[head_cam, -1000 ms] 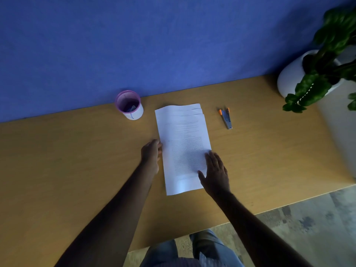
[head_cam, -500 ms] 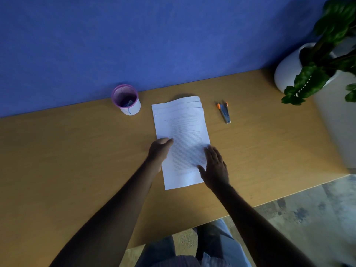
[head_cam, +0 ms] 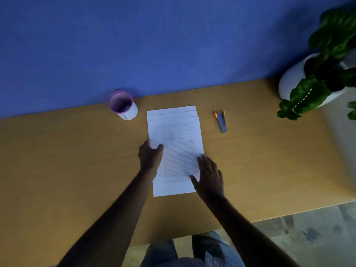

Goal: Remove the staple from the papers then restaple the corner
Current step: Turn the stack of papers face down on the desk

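Note:
A stack of white printed papers [head_cam: 177, 135] lies flat on the wooden desk [head_cam: 57, 160], its sheets slightly fanned at the far end. My left hand [head_cam: 150, 157] rests at the stack's left edge, thumb on the top page. My right hand [head_cam: 210, 176] lies flat with fingers spread on the lower right part of the papers. A small silver stapler with orange tips [head_cam: 221, 122] lies on the desk to the right of the papers, beyond both hands. No staple can be made out in the papers.
A purple-rimmed mesh pen cup [head_cam: 123, 105] stands to the far left of the papers, by the blue wall. A white pot with a green plant [head_cam: 312, 81] sits at the desk's far right corner. The desk's near edge runs below my forearms.
My left hand has slid from beside the papers onto their left edge. My right hand stays pressed on the lower right of the stack. The papers lie where they were.

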